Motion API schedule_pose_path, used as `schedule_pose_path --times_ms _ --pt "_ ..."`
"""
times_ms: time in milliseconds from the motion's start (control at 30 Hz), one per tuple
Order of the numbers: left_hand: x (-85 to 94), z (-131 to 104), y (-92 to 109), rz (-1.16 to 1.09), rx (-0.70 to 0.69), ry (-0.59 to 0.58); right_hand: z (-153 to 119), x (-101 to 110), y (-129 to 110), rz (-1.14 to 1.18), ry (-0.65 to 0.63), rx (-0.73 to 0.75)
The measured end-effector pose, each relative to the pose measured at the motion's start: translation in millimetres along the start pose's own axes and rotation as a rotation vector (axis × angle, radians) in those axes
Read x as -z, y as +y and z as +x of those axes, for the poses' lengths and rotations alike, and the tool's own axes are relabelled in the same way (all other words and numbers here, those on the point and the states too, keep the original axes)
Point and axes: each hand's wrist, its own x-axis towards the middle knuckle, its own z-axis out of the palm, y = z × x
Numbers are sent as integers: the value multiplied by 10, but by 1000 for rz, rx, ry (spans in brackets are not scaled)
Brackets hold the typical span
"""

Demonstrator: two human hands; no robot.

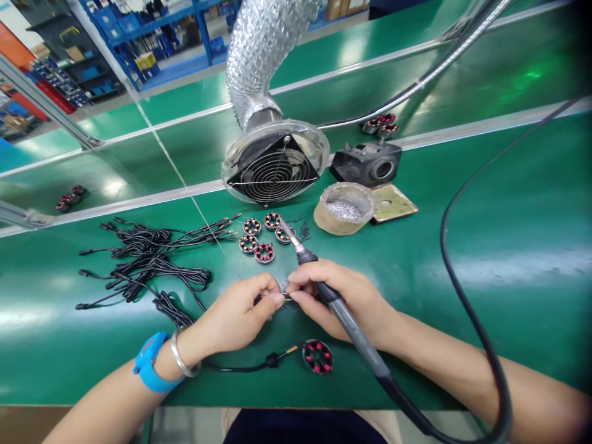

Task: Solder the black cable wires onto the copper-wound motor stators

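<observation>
My left hand [247, 308] is closed in a pinch on one end of a short thin wire [287, 297], dark with a pale and yellowish streak. The fingertips of my right hand [345, 296] meet the wire's other end. A soldering iron [345, 314] is also held in that right hand, its metal tip pointing up and away over the coils. Nearer to me lies a motor stator [317, 357] with red windings, a black cable [240, 369] running up to it. Beyond my hands sit several stators [264, 253] with copper and red windings.
Bundled black cables [148, 253] lie at left. A fume extractor fan [275, 172] hangs from a foil duct [259, 55]. Right of it stand a tub of metal shavings [346, 209], a sponge tray [393, 202] and a black iron holder [367, 163]. The iron's cord [446, 246] loops at right.
</observation>
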Motion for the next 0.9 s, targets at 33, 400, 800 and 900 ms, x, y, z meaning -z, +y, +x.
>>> schedule_pose_path --times_ms 33,400,800,900 --pt "-1 18 -20 -67 13 -17 -3 -10 5 -9 0 7" --pt "-57 119 -24 -298 91 106 17 134 -10 -55 60 -39" --pt "-83 125 -37 -283 130 130 -118 352 -70 20 66 -222" --pt "-84 125 -35 -288 128 124 -100 344 -75 30 62 -216"
